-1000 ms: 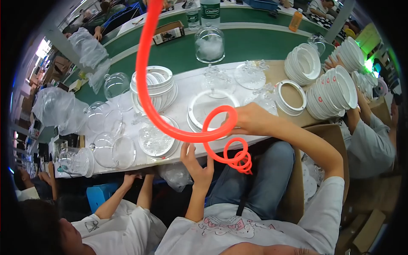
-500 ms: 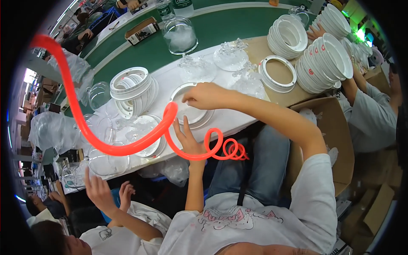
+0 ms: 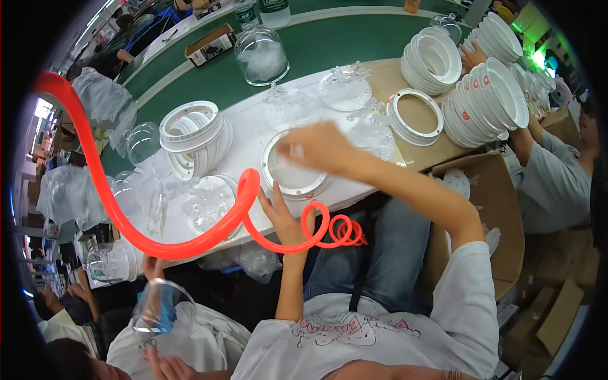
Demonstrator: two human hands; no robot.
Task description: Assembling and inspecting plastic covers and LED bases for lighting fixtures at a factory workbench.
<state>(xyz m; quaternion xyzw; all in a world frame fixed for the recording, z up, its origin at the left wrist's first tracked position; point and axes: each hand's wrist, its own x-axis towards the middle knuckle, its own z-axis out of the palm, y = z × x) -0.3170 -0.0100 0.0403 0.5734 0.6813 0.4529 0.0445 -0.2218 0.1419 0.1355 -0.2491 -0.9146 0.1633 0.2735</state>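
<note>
A white ring-shaped housing (image 3: 310,189) lies on the white work surface (image 3: 244,136) in front of me. My left hand (image 3: 285,221) is at its near edge, palm toward the ring, fingers stretched out with the tips against the rim. Over the upper part of the ring hangs my right hand (image 3: 322,149), its fingers smeared by motion and partly curled; whether they hold something I cannot make out. Just beyond and to the right lie clear plastic pieces with branching tops, one of them a round clear disc (image 3: 345,92).
A red coiled air hose (image 3: 158,247) loops across the left front. Stacked white rings (image 3: 190,126) stand left, more stacks (image 3: 430,60) right. A clear dome (image 3: 263,60) sits behind. An open cardboard box (image 3: 500,215) is beside me. Co-workers sit on both sides, the left one holding a clear dome (image 3: 161,307).
My right hand has shifted slightly right and down over the ring and is blurred. My left hand stays at the rim. The left co-worker now holds a clear dome.
</note>
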